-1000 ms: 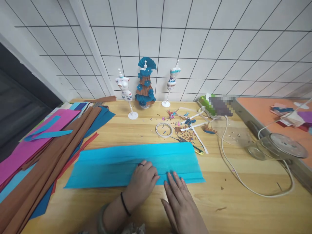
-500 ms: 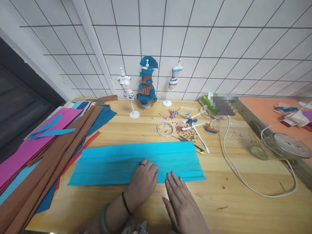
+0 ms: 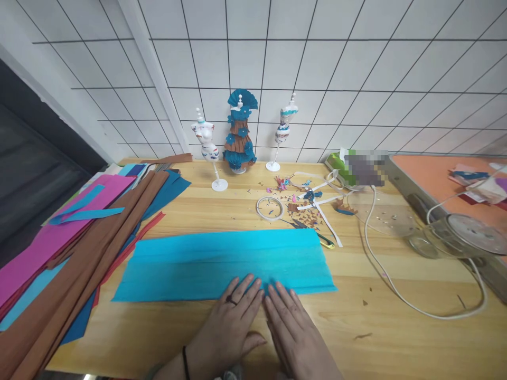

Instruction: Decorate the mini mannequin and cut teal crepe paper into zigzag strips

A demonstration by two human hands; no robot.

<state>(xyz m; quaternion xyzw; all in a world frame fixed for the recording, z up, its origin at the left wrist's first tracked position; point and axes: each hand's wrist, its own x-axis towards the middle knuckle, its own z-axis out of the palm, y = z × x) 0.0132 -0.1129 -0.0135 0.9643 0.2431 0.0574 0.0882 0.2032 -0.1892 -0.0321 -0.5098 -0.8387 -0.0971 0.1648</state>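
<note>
A wide blue sheet of crepe paper point(image 3: 222, 258) lies flat on the wooden table point(image 3: 190, 338), with faint crease lines running along its length. My left hand point(image 3: 240, 311), with a dark ring on one finger, rests palm down, fingertips on the sheet's near edge. Close beside it, my right hand point(image 3: 291, 322) also lies flat, its fingertips on the same edge. Both hands have their fingers stretched out and hold nothing. Part of the near edge is hidden under them.
Brown crepe strips point(image 3: 119, 243) and a pink sheet point(image 3: 75, 221) are piled at left. Behind stand two white mannequins point(image 3: 208, 142) point(image 3: 283, 126) and a paper-dressed one point(image 3: 240, 137). Scissors point(image 3: 297, 224), a tape ring point(image 3: 270, 208) and scraps lie beyond the sheet. A white cable point(image 3: 380, 274) loops at right.
My left hand has uncurled from a bent-finger pose and now lies flat, slightly lower and nearer my right hand. My right hand and the blue sheet have hardly moved.
</note>
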